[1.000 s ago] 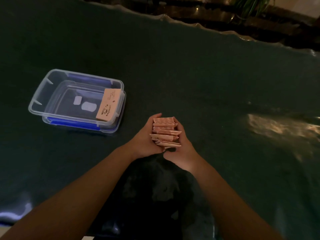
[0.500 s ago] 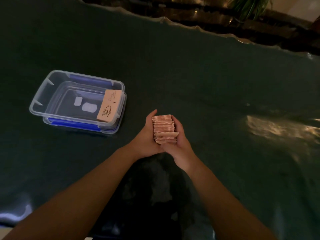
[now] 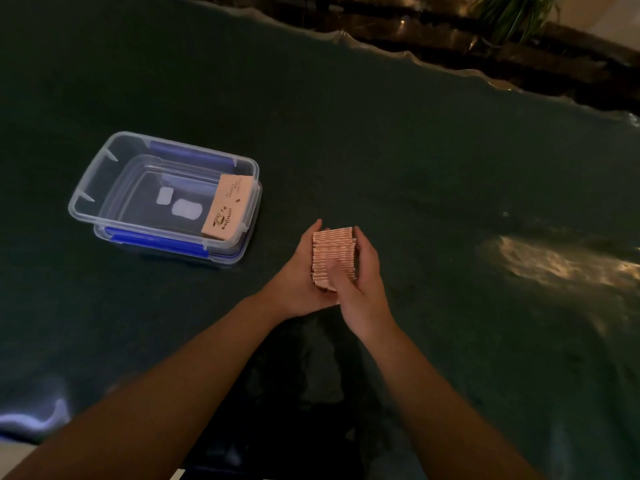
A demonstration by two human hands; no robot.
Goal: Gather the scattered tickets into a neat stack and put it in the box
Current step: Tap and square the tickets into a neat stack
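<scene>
A stack of pinkish tickets (image 3: 334,251) stands on edge between both hands, just above the dark green table. My left hand (image 3: 298,285) cups its left side. My right hand (image 3: 360,282) presses the right side, thumb lying across the near tickets. The stack looks fairly even. To the left stands a clear plastic box (image 3: 104,174) with blue clips, open on top. Another ticket bundle (image 3: 227,207) leans against the box's right inner wall.
The dark green table cover (image 3: 381,150) has a wavy far edge. A bright reflection (image 3: 554,261) lies on the cover to the right. A potted plant (image 3: 512,15) stands beyond the far edge.
The loose, splayed tickets have been squeezed into a tighter, more even stack. My right thumb has come over the near end. Both hands stayed in about the same spot.
</scene>
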